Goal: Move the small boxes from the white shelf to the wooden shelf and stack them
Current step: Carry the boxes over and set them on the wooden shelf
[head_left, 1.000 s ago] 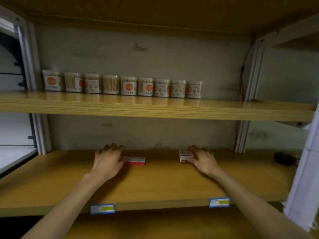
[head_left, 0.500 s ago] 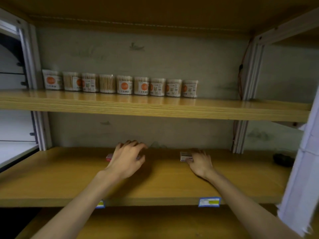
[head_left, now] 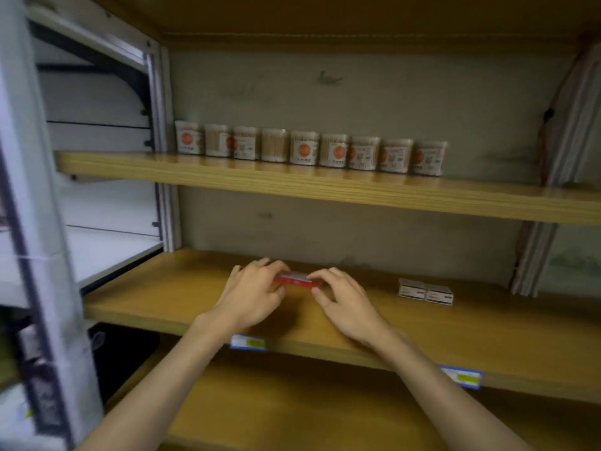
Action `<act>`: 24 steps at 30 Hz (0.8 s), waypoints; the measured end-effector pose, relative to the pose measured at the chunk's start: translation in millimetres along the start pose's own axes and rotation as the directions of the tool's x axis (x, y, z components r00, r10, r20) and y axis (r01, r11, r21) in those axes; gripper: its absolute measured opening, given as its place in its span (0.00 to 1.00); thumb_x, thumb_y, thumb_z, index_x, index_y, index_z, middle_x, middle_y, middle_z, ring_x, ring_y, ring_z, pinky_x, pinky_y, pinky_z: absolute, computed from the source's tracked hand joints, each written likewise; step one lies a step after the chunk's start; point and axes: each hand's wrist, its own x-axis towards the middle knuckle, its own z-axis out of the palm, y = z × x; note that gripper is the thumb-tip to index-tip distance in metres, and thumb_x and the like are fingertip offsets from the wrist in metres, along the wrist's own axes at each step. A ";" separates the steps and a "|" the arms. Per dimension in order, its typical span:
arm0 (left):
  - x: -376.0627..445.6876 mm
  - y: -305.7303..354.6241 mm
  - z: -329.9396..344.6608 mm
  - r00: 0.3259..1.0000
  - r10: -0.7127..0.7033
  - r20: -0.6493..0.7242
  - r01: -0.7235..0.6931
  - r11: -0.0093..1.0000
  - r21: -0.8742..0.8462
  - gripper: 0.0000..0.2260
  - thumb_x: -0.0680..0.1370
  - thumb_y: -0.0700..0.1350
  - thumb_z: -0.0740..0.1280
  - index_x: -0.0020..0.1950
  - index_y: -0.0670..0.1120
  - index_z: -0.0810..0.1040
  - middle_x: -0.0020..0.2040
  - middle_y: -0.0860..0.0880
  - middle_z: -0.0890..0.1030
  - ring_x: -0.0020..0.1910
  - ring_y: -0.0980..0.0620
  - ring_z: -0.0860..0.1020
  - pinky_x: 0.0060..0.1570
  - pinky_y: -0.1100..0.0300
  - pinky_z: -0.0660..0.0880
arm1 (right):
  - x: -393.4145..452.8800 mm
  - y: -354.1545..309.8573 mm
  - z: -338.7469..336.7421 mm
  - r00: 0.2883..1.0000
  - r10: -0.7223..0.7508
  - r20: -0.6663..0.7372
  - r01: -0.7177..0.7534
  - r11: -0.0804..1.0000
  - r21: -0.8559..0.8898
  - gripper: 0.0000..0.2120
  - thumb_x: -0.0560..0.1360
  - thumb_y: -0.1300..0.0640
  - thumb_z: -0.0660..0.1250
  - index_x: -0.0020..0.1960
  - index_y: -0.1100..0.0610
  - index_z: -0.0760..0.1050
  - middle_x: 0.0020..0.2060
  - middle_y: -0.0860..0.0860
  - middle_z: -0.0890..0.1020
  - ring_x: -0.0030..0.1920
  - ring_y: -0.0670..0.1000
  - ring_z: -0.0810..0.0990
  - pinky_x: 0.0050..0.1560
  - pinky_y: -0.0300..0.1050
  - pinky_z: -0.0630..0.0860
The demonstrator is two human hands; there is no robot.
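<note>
At the far left stands the white shelf (head_left: 110, 252), its boards bare where they show, with a blurred grey post in front of it. Beside it, the wooden shelf (head_left: 182, 294) carries the work. The left hand (head_left: 250, 296) reaches in over the board, fingers curled round the left end of a red box (head_left: 294, 278) that lies flat near the back wall. The right hand (head_left: 344, 299) meets it from the other side, thumb and fingertips pinching the box's right end, so both hands hold the same box between them. Further right, well apart from the hands, two white boxes (head_left: 426, 291) sit side by side, touching, on the same board. On the board above, a row of jars (head_left: 309, 151) with orange labels lines the wall. Two blue price tags (head_left: 247, 342) hang on the lower board's front edge.
</note>
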 end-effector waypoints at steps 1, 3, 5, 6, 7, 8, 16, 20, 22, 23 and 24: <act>-7.1 -10.0 -5.6 1.000 -0.018 0.013 0.018 1.000 -0.007 0.17 0.78 0.53 0.62 0.67 0.57 0.71 0.61 0.54 0.76 0.63 0.49 0.74 0.60 0.49 0.69 | 3.4 -11.8 7.2 1.000 -0.019 0.000 0.019 1.000 0.007 0.11 0.82 0.51 0.62 0.63 0.47 0.74 0.58 0.44 0.77 0.64 0.47 0.73 0.65 0.47 0.70; -22.4 -32.7 -17.2 0.999 -0.047 0.021 0.048 0.999 -0.024 0.18 0.77 0.54 0.62 0.67 0.58 0.71 0.60 0.54 0.76 0.60 0.49 0.77 0.58 0.48 0.72 | 9.5 -37.3 21.7 0.999 -0.052 -0.007 0.052 0.998 0.026 0.11 0.81 0.52 0.62 0.62 0.47 0.75 0.58 0.44 0.78 0.62 0.47 0.74 0.64 0.47 0.70; -39.4 -56.6 -29.8 0.998 -0.064 0.005 0.064 0.997 -0.036 0.17 0.77 0.55 0.63 0.65 0.59 0.72 0.57 0.56 0.76 0.55 0.50 0.78 0.54 0.48 0.75 | 15.3 -66.0 36.9 0.996 -0.085 -0.017 0.085 0.995 0.053 0.10 0.81 0.53 0.64 0.61 0.48 0.76 0.56 0.45 0.79 0.60 0.46 0.76 0.63 0.47 0.72; -48.3 -69.0 -36.4 0.998 -0.065 -0.006 0.065 0.997 -0.041 0.16 0.77 0.55 0.63 0.65 0.58 0.73 0.55 0.57 0.76 0.54 0.52 0.79 0.52 0.50 0.75 | 17.9 -81.8 45.4 0.995 -0.102 -0.023 0.103 0.992 0.072 0.09 0.80 0.54 0.64 0.60 0.48 0.77 0.54 0.45 0.79 0.57 0.45 0.77 0.61 0.47 0.73; -57.3 -82.0 -43.0 0.998 -0.064 -0.014 0.063 0.997 -0.047 0.15 0.77 0.54 0.64 0.64 0.58 0.73 0.54 0.57 0.76 0.52 0.53 0.78 0.50 0.53 0.75 | 20.6 -98.5 54.6 0.993 -0.116 -0.033 0.118 0.989 0.091 0.09 0.80 0.54 0.64 0.59 0.49 0.77 0.52 0.45 0.79 0.54 0.44 0.77 0.58 0.47 0.75; -66.3 -94.5 -50.4 0.998 -0.064 -0.022 0.062 0.996 -0.056 0.15 0.77 0.54 0.64 0.64 0.57 0.74 0.53 0.58 0.75 0.51 0.54 0.78 0.48 0.56 0.74 | 22.9 -116.2 64.0 0.991 -0.127 -0.044 0.131 0.985 0.109 0.09 0.80 0.55 0.64 0.59 0.49 0.78 0.50 0.45 0.79 0.52 0.43 0.78 0.56 0.47 0.76; -134.6 -214.6 -121.0 0.995 -0.067 -0.073 0.061 0.995 -0.085 0.15 0.78 0.53 0.63 0.65 0.57 0.74 0.54 0.58 0.76 0.49 0.56 0.77 0.49 0.54 0.76 | 47.2 -255.5 145.4 0.985 -0.156 -0.076 0.168 0.965 0.202 0.07 0.80 0.54 0.64 0.56 0.46 0.77 0.50 0.42 0.80 0.48 0.43 0.78 0.48 0.44 0.78; -159.8 -281.7 -149.1 0.993 -0.091 -0.078 0.085 0.994 -0.070 0.14 0.79 0.54 0.63 0.65 0.57 0.73 0.52 0.57 0.74 0.49 0.55 0.77 0.48 0.55 0.75 | 64.1 -319.7 185.7 0.984 -0.166 -0.062 0.176 0.958 0.228 0.07 0.80 0.54 0.64 0.56 0.47 0.78 0.48 0.42 0.81 0.47 0.43 0.79 0.48 0.45 0.80; -170.3 -311.8 -159.4 0.991 -0.109 -0.075 0.104 0.992 -0.069 0.15 0.79 0.55 0.63 0.65 0.58 0.73 0.55 0.57 0.75 0.49 0.57 0.77 0.49 0.55 0.76 | 72.9 -349.1 205.3 0.986 -0.160 -0.042 0.165 0.954 0.251 0.08 0.80 0.54 0.64 0.58 0.48 0.78 0.48 0.43 0.81 0.47 0.43 0.80 0.49 0.46 0.80; -174.7 -325.6 -163.6 0.991 -0.117 -0.069 0.112 0.991 -0.070 0.15 0.79 0.55 0.62 0.66 0.59 0.72 0.56 0.58 0.76 0.49 0.58 0.77 0.50 0.56 0.76 | 77.4 -362.8 214.3 0.987 -0.158 -0.039 0.163 0.953 0.255 0.08 0.80 0.54 0.64 0.58 0.49 0.78 0.47 0.44 0.81 0.46 0.44 0.80 0.49 0.47 0.80; -178.7 -339.0 -167.9 0.990 -0.127 -0.060 0.122 0.990 -0.072 0.15 0.79 0.55 0.62 0.66 0.59 0.72 0.57 0.58 0.76 0.49 0.58 0.77 0.50 0.56 0.76 | 82.5 -375.6 223.2 0.987 -0.154 -0.037 0.158 0.955 0.252 0.08 0.80 0.55 0.63 0.58 0.49 0.78 0.47 0.45 0.82 0.46 0.44 0.80 0.49 0.47 0.80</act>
